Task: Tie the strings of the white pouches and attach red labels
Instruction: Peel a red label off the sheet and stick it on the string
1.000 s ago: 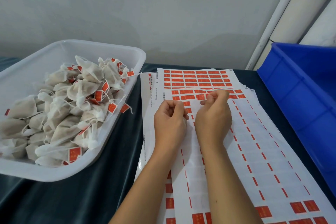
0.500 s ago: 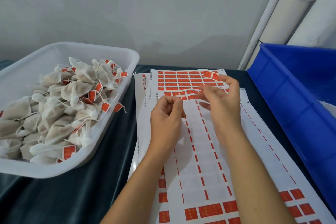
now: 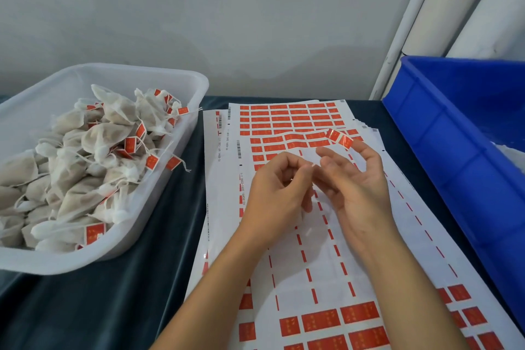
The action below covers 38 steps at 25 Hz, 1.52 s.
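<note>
The step in hand looks like carrying a freshly peeled red label to a pouch string, and doing it well probably means keeping the adhesive face off the other fingers and off the label sheets below until the string lies across it, then folding it shut squarely. The label clings to a fingertip of the right hand, raised over the upper part of the sheets; that hand is turned palm-left with its fingers loosely spread and only gently bent, nothing clenched in it, the label merely stuck to the tip. The left hand hovers over the sheets just beside the right one, fingers curled inward with thumb and forefinger drawn together; a thin white strand may be pinched there, but I cannot tell for certain. Both forearms reach in across the near edge of the sheets. The finished white pouches, already tagged, are heaped in the translucent tub left of the sheets; a blue crate stands to their right.
</note>
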Available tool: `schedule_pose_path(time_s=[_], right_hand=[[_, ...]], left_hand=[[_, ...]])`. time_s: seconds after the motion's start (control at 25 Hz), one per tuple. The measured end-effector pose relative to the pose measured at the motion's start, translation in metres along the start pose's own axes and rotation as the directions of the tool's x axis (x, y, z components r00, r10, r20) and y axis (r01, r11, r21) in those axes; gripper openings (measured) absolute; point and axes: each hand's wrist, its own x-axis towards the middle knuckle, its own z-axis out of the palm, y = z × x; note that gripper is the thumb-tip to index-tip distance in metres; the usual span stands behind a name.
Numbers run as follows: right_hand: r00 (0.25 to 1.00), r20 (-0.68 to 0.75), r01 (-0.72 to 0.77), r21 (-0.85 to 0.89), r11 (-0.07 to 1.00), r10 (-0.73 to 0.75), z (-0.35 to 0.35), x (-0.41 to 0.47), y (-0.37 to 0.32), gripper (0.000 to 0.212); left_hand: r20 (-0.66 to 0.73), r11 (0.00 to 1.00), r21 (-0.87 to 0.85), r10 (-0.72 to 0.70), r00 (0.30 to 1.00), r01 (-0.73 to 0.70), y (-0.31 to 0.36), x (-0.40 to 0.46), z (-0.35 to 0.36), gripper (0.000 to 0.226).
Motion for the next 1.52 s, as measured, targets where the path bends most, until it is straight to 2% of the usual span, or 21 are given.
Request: schedule_pose_path(time_s=[0.28, 0.52, 0.68, 0.8, 0.96, 1.16, 1.44, 1.52], right_hand=[[0.997, -0.057, 0.055, 0.025, 0.998, -0.054, -0.002, 0.003, -0.006, 0.075], [0.990, -0.099, 0.104, 0.020, 0.994, -0.101, -0.008, 0.003, -0.009, 0.072], [0.990, -0.072, 0.119, -0.005, 0.993, -0.119, -0.009, 0.003, -0.005, 0.064], [0.975, -0.155, 0.162, -0.011, 0.987, -0.161, -0.011, 0.004, -0.006, 0.051], [0.954, -0.276, 0.132, 0.035, 0.991, -0.117, -0.015, 0.003, -0.009, 0.026], [0.962, -0.255, 0.088, -0.032, 0.996, -0.094, -0.009, 0.000, -0.005, 0.009], [0.977, -0.191, 0.099, 0.004, 0.995, -0.096, -0.008, -0.004, -0.005, 0.017], [0.986, -0.138, 0.100, 0.015, 0.995, -0.097, -0.006, -0.005, -0.006, 0.027]], left_hand=[[0.074, 1.000, 0.016, -0.023, 0.997, 0.022, -0.004, 0.001, 0.004, 0.014], [0.194, 0.995, -0.061, -0.067, 0.979, 0.080, -0.002, 0.001, 0.003, 0.016], [0.233, 0.982, -0.150, -0.080, 0.969, 0.117, -0.001, -0.001, 0.002, 0.016], [0.198, 0.967, -0.201, -0.116, 0.973, 0.156, -0.001, 0.001, 0.001, 0.016], [0.082, 0.963, -0.203, -0.164, 0.983, 0.177, -0.001, 0.004, 0.004, 0.017], [-0.039, 0.982, -0.120, -0.151, 0.988, 0.145, -0.004, 0.006, 0.006, 0.014], [-0.106, 0.988, -0.114, -0.119, 0.987, 0.107, -0.004, 0.005, 0.007, 0.011], [-0.113, 0.993, -0.093, -0.086, 0.990, 0.075, -0.006, 0.004, 0.007, 0.010]])
